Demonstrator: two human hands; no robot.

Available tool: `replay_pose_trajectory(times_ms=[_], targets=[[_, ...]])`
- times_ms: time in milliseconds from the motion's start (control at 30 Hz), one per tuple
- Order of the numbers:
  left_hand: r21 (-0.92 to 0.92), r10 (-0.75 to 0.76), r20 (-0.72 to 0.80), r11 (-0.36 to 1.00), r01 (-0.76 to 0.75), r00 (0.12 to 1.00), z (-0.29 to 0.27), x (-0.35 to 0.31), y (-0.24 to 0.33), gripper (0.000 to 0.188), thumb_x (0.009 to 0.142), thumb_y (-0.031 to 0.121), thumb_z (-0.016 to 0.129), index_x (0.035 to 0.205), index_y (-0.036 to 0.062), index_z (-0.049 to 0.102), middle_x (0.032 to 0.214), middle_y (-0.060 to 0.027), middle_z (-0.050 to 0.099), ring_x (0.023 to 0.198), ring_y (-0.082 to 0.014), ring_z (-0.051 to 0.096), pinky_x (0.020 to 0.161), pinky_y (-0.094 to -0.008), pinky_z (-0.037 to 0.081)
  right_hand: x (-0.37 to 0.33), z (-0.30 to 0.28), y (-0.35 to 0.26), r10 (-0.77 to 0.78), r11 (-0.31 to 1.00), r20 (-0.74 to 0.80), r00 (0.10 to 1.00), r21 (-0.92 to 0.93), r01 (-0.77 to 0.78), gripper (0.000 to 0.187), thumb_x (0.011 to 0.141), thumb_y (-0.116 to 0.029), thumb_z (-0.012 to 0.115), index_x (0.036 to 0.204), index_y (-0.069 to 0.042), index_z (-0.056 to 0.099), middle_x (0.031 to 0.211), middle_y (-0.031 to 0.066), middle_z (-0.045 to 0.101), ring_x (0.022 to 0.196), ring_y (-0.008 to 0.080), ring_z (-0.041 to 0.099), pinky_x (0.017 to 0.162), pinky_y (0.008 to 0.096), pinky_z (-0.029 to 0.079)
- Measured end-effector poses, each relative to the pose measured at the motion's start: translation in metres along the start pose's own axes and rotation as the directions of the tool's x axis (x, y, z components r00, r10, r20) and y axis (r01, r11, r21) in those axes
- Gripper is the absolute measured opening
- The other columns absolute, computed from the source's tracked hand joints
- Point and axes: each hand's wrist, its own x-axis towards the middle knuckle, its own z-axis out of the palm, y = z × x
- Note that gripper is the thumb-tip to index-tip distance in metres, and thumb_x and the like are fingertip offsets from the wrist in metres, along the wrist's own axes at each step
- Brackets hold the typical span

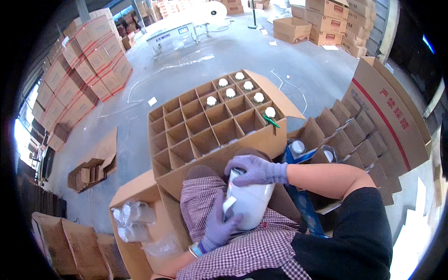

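A pale white, rounded bottle (252, 203) lies tilted across my lap. My gloved right hand (254, 170) grips its far end, fingers curled over it. Against its near left side my gloved left hand (220, 226) holds it from below. A small white slip (229, 203) shows by the left fingers; whether it is stuck to the bottle I cannot tell. Just beyond my knees stands an open divided carton (219, 151). Several bottles with white caps (230, 93) stand in its far right cells, and a green-handled tool (271, 122) hangs on its near right edge.
At my left, an open carton (179, 233) holds clear plastic-wrapped pieces (135, 219). Another divided carton (387, 107) with its flap raised stands at my right, beside a blue frame (303, 210). Stacked boxes (93, 56) rise at far left, more boxes (326, 21) at far right.
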Motion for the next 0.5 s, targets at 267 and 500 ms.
replay_pose_trajectory(times_ms=[267,500], targets=[[-0.559,-0.138,0.057,0.817,0.146,0.989,-0.031,0.02,0.037,0.092,0.082,0.023,0.08,0.154,-0.0046,0.031,0.138,-0.0095,0.056,0.12,-0.0151,0.055,0.105,-0.0299,0.042,0.062,-0.123,0.108,0.625,0.346,-0.5,0.599,-0.51,-0.788,0.045,0.085,-0.04,0.068,0.118,-0.01,0.072,0.119,0.0149,0.071,0.112,0.0295,0.068,0.092,0.0387,0.056],[-0.471,-0.255,0.194,0.823,0.318,0.947,-0.047,0.036,0.023,0.084,0.081,0.028,0.082,0.151,0.0018,0.043,0.116,-0.0012,0.066,0.092,-0.0088,0.06,0.079,-0.0216,0.049,0.046,-0.133,0.23,0.627,0.322,-0.397,0.67,-0.651,-0.687,0.047,0.081,-0.041,0.07,0.111,-0.006,0.074,0.113,0.015,0.073,0.107,0.031,0.07,0.092,0.0422,0.055]])
